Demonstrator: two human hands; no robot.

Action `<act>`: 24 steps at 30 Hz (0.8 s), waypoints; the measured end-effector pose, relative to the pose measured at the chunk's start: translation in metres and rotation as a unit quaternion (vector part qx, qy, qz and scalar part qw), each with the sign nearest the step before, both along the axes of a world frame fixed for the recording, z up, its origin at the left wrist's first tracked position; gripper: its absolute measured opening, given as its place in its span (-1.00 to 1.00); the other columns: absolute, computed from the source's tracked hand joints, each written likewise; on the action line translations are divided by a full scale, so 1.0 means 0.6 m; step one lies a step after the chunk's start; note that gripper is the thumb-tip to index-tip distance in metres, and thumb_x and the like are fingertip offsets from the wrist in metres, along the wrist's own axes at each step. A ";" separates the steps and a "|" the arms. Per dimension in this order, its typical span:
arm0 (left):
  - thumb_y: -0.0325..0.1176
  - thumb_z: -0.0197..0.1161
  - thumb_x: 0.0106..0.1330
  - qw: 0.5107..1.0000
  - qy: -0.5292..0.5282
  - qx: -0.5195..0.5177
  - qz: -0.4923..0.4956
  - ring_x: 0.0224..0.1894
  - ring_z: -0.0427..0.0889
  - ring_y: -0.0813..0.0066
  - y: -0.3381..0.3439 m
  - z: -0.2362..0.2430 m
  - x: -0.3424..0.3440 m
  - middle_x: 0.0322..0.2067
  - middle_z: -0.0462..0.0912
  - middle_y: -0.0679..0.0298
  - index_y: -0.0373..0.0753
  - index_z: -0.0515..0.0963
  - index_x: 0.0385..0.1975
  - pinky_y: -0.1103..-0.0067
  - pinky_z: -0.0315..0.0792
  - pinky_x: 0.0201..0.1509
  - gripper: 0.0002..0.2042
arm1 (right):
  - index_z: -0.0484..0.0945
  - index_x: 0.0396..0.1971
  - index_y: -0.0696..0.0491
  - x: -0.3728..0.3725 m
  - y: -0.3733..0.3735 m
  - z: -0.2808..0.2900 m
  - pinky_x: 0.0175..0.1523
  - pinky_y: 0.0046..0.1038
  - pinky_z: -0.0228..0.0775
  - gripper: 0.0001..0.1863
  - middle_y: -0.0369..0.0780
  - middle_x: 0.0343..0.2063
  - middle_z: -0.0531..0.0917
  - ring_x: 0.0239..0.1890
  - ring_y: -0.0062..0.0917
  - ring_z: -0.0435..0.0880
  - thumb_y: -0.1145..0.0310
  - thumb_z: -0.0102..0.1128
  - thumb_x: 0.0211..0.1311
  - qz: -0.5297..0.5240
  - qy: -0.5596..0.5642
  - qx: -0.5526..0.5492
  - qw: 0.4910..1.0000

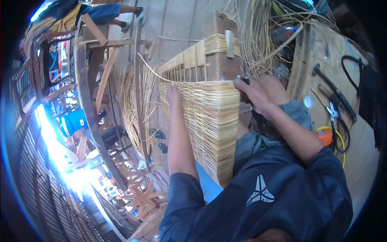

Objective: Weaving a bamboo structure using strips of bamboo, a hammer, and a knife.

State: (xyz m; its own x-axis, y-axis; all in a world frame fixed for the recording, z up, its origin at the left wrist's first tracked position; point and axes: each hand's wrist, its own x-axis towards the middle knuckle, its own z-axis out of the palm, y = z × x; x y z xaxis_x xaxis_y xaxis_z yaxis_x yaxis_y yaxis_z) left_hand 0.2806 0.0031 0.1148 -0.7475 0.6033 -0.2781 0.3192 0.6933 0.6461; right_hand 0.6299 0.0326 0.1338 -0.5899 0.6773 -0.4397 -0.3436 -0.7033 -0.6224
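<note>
A wicker panel (211, 121) of pale woven strands stands upright between my arms, its upper part an open frame of slats and dark wood (223, 66). My left hand (174, 93) grips the upper edge of the weave, thumb on the near side, where a long loose strand (149, 66) arcs off to the upper left; its other fingers are hidden behind the panel. Beside the panel's right end, my right hand (254, 94) is closed on a dark-handled tool (246, 82), whose working end I cannot make out.
Strand bundles (127, 97) lie left and behind (258, 28). A wooden board (322, 48) at right holds a hammer (334, 90), pliers (333, 113) and an orange tool (324, 137). Wooden frames (86, 88) and a blue bucket (71, 124) stand left. Another person's legs (111, 14) are at upper left.
</note>
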 end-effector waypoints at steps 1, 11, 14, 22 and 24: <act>-0.11 -0.09 0.35 1.000 -0.003 0.004 0.005 -0.06 0.51 0.05 0.012 -0.012 -0.015 -0.12 0.54 -0.12 -0.47 0.43 -0.02 0.35 0.30 0.03 -0.52 | 0.41 -0.48 -0.01 -0.001 0.000 -0.008 -0.55 -0.68 0.01 -0.62 -0.46 -0.66 0.36 -0.63 -0.79 0.25 -0.04 0.17 0.15 -0.023 0.008 -0.011 1.000; 0.05 0.08 0.19 0.971 0.169 -0.169 0.005 -0.13 0.54 -0.15 0.065 -0.120 -0.179 -0.25 0.56 -0.27 -0.57 0.53 -0.30 0.24 0.33 -0.04 -0.41 | 0.42 -0.14 0.11 0.013 0.013 -0.034 -0.14 -0.54 0.29 -0.55 -0.35 -0.31 0.54 -0.28 -0.66 0.44 0.09 0.24 0.12 0.024 0.004 -0.062 0.998; 0.10 -0.01 0.21 0.965 0.162 -0.195 -0.061 -0.13 0.52 -0.19 0.076 -0.129 -0.198 -0.26 0.56 -0.24 -0.49 0.56 -0.31 0.21 0.34 -0.05 -0.40 | 0.33 0.04 0.15 0.014 0.015 -0.039 0.05 -0.45 0.29 -0.39 -0.29 -0.15 0.54 -0.11 -0.56 0.48 0.12 0.29 0.07 0.030 0.019 -0.086 0.996; -0.09 -0.10 0.22 0.940 0.270 -0.206 -0.039 -0.10 0.54 -0.10 0.075 -0.166 -0.205 -0.21 0.58 -0.13 -0.35 0.58 -0.29 0.18 0.37 -0.02 -0.57 | 0.19 0.21 0.12 0.003 0.020 -0.017 0.24 -0.32 0.19 -0.24 -0.19 0.09 0.43 0.14 -0.42 0.39 0.16 0.31 0.04 0.006 0.024 -0.145 0.989; -0.10 -0.11 0.22 0.936 0.265 -0.227 -0.048 -0.10 0.53 -0.11 0.082 -0.158 -0.207 -0.20 0.57 -0.14 -0.36 0.57 -0.27 0.17 0.36 -0.02 -0.57 | 0.28 0.11 0.10 0.002 0.021 0.001 0.13 -0.32 0.28 -0.33 -0.22 -0.02 0.49 0.02 -0.44 0.45 0.20 0.32 0.00 -0.019 0.033 -0.118 0.992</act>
